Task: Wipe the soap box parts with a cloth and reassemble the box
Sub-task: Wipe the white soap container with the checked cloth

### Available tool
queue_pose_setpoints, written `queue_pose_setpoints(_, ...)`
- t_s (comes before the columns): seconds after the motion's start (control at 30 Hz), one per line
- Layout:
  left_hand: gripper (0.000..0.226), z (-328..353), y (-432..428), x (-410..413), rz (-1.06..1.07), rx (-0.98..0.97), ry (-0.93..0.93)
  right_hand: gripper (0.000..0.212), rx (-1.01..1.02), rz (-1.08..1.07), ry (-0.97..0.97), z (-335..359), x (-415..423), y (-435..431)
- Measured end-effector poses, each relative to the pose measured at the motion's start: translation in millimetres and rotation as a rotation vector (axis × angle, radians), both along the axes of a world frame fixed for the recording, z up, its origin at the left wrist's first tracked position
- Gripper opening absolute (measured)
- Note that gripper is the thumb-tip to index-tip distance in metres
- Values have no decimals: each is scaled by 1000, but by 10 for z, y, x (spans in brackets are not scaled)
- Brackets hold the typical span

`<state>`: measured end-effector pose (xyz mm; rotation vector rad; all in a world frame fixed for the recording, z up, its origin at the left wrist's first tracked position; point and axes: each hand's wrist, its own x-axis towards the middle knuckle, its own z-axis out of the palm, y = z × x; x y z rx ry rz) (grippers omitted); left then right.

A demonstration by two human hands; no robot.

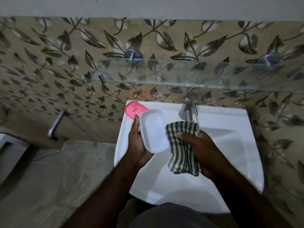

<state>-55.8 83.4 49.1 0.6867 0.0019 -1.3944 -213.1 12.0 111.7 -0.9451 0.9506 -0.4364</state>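
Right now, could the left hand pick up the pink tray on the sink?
Probably not yet. The left hand is full, gripping the white shell. The pink tray lies right beside it at the back corner of the sink, with nothing between, so it looks reachable once the shell is put down.

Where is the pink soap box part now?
The pink part lies on the sink at its back left corner, head view, behind the white part in the left hand.

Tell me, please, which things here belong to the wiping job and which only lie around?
For the job: white box part in the left hand; pink tray on the sink rim; striped cloth in the right hand.
Just there: tap; glass shelf; metal bar on the wall.
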Motion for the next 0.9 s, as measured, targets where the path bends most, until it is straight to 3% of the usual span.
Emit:
queue_pose_setpoints(0.2,67,2,53,147,3,-9,134,21,181,39,-115,195,155,66)
queue_pose_setpoints(0.27,61,-20,27,203,12,19,158,21,147,63,-155,285,209,16)
queue_pose_setpoints(0.3,62,-26,2,227,3,31,152,20,66,80,-120,312,247,1)
queue_pose_setpoints(0.43,64,-32,-116,258,-54,47,104,9,-524,211,331,240,441,-15)
queue_pose_setpoints(0.57,62,-5,-223,219,-120,74,-83,12,-891,209,545,187,710,-72)
queue_pose_setpoints(0.63,52,-54,-258,207,-131,80,-140,16,-1008,233,524,213,846,1)
queue_pose_setpoints(0.8,68,-134,-297,401,-106,62,-122,19,-987,474,563,104,909,251)
queue_pose_setpoints(0.9,76,-129,-306,443,-189,25,-164,20,-732,447,451,81,940,78)
